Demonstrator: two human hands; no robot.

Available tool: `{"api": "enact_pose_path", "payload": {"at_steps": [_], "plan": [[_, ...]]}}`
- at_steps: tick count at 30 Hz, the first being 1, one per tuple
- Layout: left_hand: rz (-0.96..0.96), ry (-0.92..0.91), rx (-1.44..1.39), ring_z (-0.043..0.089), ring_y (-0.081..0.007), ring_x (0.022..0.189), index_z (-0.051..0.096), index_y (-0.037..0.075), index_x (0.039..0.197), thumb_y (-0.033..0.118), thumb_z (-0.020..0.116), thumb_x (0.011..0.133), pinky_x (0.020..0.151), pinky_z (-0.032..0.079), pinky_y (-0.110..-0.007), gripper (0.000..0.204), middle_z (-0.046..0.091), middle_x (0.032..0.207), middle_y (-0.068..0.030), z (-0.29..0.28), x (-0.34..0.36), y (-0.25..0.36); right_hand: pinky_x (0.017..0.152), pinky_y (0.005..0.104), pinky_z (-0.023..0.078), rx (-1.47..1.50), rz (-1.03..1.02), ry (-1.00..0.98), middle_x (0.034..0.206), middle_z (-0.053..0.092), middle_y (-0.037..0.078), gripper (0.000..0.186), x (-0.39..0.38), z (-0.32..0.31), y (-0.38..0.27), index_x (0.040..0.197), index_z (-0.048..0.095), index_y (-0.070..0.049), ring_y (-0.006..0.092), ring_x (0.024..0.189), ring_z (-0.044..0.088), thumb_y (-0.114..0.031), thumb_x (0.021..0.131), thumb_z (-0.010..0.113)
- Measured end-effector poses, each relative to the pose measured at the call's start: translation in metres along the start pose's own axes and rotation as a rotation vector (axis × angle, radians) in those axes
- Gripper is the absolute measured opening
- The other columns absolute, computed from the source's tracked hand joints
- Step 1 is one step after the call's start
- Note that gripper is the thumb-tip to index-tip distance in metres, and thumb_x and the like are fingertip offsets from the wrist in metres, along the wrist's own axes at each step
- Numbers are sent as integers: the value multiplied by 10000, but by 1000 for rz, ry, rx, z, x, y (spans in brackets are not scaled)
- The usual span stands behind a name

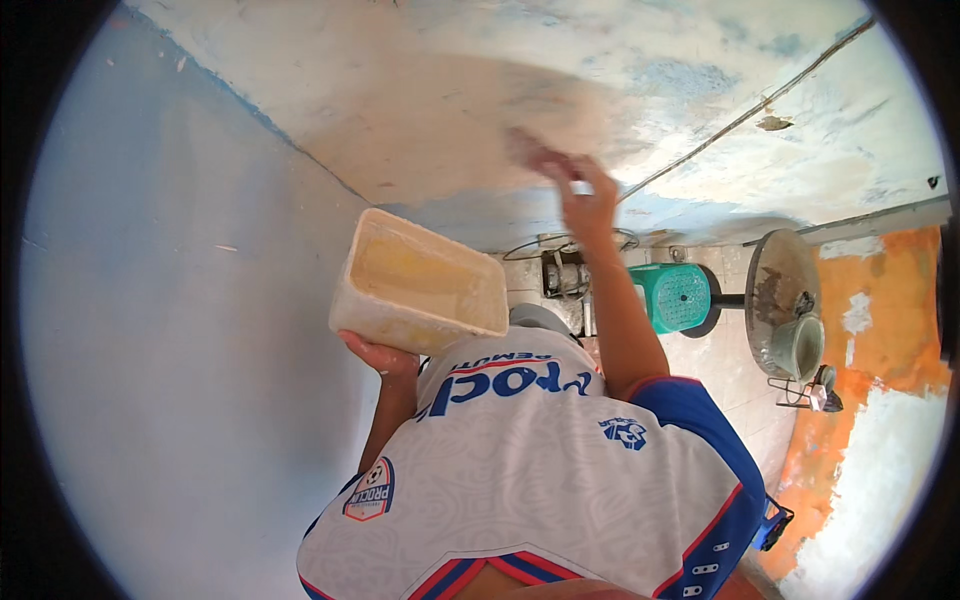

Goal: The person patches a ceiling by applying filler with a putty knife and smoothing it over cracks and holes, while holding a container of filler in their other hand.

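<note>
My left hand (380,355) supports a pale rectangular plastic tub (405,322) from below, with the fingers mostly hidden under it. The tub is tilted, its mouth facing up and forward, and its inside is coated with yellowish, cream-coloured residue. My right hand (590,200) is raised in front of the patchy white and blue wall (450,110). Its fingers are closed on a flat, reddish-brown piece (535,152), too smeared by motion to name. Whether that piece touches the wall, I cannot tell.
A plain blue wall (180,300) stands close on the left. To the right are a green plastic stool (675,298), a round table (768,305) and a grey bucket (798,350). Beyond them rises an orange wall (880,330) with white patches. A cable (760,105) runs along the front wall.
</note>
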State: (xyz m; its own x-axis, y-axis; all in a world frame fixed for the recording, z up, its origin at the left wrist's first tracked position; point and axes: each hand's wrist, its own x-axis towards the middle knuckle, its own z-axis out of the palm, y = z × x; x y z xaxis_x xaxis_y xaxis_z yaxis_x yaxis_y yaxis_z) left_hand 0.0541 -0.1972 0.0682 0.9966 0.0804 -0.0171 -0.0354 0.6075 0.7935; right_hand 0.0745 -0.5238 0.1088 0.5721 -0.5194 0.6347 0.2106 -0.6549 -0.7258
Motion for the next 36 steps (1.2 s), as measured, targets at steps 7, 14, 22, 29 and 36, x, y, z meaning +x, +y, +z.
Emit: {"api": "enact_pose_path", "payload": {"at_steps": [7, 14, 22, 29, 36], "plan": [[17, 34, 60, 436, -296, 1391, 375, 72, 1511, 758, 320, 965, 1131, 398, -446, 878, 420, 1522, -117, -4, -17, -2, 760, 306, 571, -4, 114, 62, 987, 743, 102, 150, 50, -30, 54, 1060, 724, 0, 189, 831, 719, -93, 946, 698], [61, 44, -5, 432, -286, 1397, 373, 85, 1516, 720, 299, 993, 1131, 400, -452, 825, 422, 1526, -107, 0, -49, 10, 797, 304, 578, 136, 165, 113, 1020, 757, 136, 168, 31, -64, 3, 1042, 704, 22, 186, 915, 727, -101, 930, 730], [66, 195, 3, 430, -292, 1400, 343, 112, 1535, 747, 290, 982, 1137, 397, -453, 844, 409, 1541, -87, 15, -81, 22, 700, 371, 564, -157, -93, -165, 860, 728, 120, 136, -14, 121, 26, 943, 741, -67, 283, 756, 711, -187, 885, 768], [60, 183, -16, 418, -285, 1409, 344, 93, 1534, 746, 284, 983, 1148, 379, -454, 856, 411, 1541, -96, 9, -113, 7, 766, 319, 575, -54, 48, 132, 954, 764, 96, 185, 37, -55, 55, 1053, 733, -4, 173, 834, 725, -147, 936, 740], [20, 199, -11, 447, -282, 1381, 385, 84, 1506, 733, 271, 992, 1135, 387, -440, 836, 444, 1514, -105, 16, -108, -2, 733, 316, 574, 7, -2, -21, 912, 757, 104, 241, -5, -45, 21, 1011, 730, 22, 169, 803, 717, -170, 886, 804]]}}
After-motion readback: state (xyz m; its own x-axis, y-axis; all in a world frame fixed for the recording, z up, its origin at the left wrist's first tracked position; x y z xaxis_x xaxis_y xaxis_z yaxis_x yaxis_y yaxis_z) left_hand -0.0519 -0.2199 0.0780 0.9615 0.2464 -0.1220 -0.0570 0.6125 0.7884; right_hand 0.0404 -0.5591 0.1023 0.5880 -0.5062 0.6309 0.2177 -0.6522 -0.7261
